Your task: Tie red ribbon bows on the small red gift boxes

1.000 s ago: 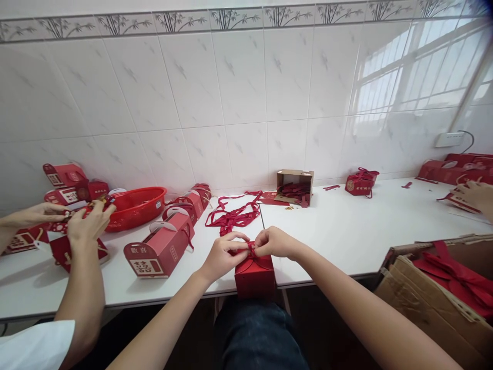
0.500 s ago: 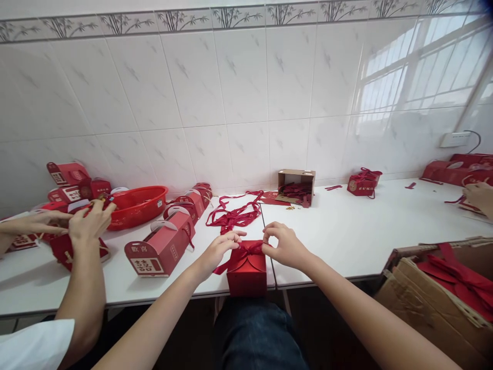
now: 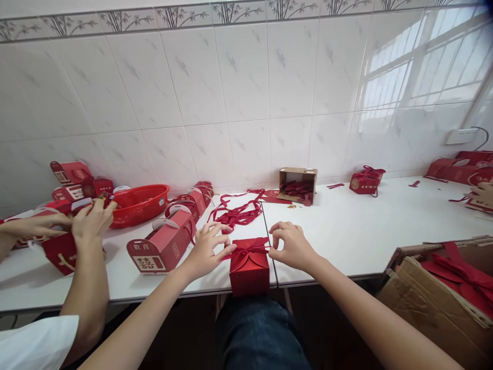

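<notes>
A small red gift box (image 3: pixel 249 275) stands at the table's front edge, its curved top flaps folded together. Across its top runs a dark red ribbon (image 3: pixel 248 248) with a knot or bow in the middle. At the box's left side my left hand (image 3: pixel 208 249) pinches one side of the ribbon between thumb and finger. My right hand (image 3: pixel 289 246) pinches the ribbon on the right side, thumb and forefinger pressed together. Just behind the box lies a loose heap of red ribbons (image 3: pixel 241 213).
Red handled boxes (image 3: pixel 164 246) line the table on the left, near a red plastic basin (image 3: pixel 140 205). A co-worker's hands (image 3: pixel 90 221) handle a box there. Behind stands a small carton of ribbon pieces (image 3: pixel 298 187). A large cardboard box (image 3: pixel 435 303) is at right.
Both my hands have moved apart, the left one further, drawing the ribbon outward across the box top. The co-worker at left has tilted the box being handled.
</notes>
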Demonstrator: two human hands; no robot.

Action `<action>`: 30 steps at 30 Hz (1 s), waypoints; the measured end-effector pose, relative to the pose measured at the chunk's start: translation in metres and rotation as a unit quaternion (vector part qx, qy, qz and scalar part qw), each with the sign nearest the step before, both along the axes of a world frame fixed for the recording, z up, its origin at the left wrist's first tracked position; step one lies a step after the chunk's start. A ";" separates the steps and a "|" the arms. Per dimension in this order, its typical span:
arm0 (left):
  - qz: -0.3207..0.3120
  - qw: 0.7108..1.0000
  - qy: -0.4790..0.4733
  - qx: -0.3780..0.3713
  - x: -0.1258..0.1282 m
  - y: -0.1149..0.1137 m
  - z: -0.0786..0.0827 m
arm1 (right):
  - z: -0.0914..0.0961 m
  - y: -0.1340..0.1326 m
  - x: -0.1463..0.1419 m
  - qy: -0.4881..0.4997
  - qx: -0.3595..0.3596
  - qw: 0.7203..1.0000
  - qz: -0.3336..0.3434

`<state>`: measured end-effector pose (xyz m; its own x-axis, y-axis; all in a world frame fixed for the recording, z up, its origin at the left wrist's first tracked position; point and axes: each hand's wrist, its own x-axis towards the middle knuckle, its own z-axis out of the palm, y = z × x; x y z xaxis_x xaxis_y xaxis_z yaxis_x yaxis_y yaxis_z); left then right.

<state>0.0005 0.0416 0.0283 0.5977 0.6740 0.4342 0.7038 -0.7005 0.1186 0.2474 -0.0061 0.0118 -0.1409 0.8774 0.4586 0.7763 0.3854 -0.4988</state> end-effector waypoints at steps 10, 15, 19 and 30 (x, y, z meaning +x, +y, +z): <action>0.066 0.994 -0.021 0.083 -0.004 -0.007 -0.022 | -0.001 -0.004 -0.001 0.042 -0.047 0.998 -0.009; 0.036 0.964 -0.210 -0.159 0.002 -0.005 -0.044 | -0.015 -0.003 0.010 0.106 -0.083 0.981 0.136; 0.017 0.922 -0.308 -0.235 0.012 -0.007 -0.052 | -0.034 -0.006 0.008 0.149 -0.143 0.948 0.242; 0.133 0.938 -0.255 -0.195 0.018 0.021 -0.083 | -0.087 0.005 0.090 0.137 -0.017 0.939 -0.316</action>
